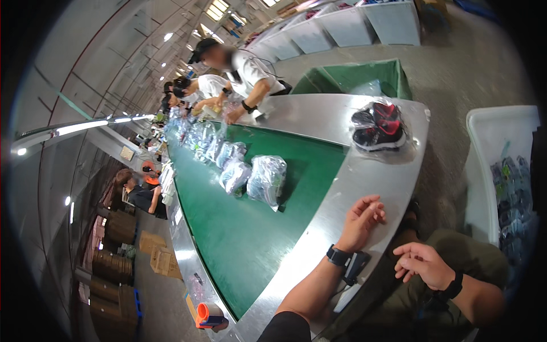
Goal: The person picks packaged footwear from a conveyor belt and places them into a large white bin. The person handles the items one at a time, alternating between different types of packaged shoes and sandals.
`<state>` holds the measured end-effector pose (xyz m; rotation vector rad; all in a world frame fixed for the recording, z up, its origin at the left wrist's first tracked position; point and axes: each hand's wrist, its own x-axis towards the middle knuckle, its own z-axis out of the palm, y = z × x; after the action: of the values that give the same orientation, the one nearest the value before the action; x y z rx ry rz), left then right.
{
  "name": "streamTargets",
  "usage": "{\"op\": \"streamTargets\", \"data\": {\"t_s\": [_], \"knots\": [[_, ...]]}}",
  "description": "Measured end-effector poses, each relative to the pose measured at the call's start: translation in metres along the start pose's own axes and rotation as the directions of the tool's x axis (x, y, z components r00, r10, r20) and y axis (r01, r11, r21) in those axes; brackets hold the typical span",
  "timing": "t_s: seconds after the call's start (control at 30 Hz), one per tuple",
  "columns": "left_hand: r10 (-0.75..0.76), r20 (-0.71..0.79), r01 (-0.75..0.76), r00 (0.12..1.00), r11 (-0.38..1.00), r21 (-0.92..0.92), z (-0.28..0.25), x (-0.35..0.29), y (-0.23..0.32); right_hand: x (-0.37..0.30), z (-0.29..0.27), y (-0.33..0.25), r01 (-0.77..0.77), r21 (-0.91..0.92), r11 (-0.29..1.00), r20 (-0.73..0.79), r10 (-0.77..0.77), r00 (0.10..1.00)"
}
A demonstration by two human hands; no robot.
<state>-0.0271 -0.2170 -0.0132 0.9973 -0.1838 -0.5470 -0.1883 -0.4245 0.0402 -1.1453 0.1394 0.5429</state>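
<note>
My left hand (363, 221) hovers over or rests on the metal edge (319, 228) of the conveyor table; I cannot tell whether it touches. Its fingers are loosely bent and hold nothing. My right hand (424, 265) hangs in front of my legs, empty, with fingers apart. Beyond my left hand, a pair of black and red shoes (379, 128) in a clear plastic bag lies on the metal corner. Beside my left wrist is a black device (356, 267). Clear bags (266, 179) with bluish contents lie on the green belt (228, 245).
A white bin (481, 171) of bagged goods stands at my right. A green bin (401, 80) sits behind the table's far corner, with large white bins (393, 23) beyond. Co-workers (250, 77) line the belt. An orange and blue tape dispenser (209, 316) is at the near left.
</note>
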Motion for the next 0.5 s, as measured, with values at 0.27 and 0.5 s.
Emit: {"op": "streamTargets", "data": {"t_s": [0.27,0.5], "knots": [[0.011,0.008,-0.011,1.000,1.000,0.021,0.0014,-0.0001,-0.0002,-0.0013,-0.0007,-0.0017,-0.024,-0.017,1.000,0.004,0.024,1.000],[0.012,0.004,-0.012,1.000,1.000,0.016,-0.0011,-0.0011,-0.0002,-0.0019,0.0020,-0.0022,-0.019,-0.025,1.000,-0.006,0.019,1.000]]}}
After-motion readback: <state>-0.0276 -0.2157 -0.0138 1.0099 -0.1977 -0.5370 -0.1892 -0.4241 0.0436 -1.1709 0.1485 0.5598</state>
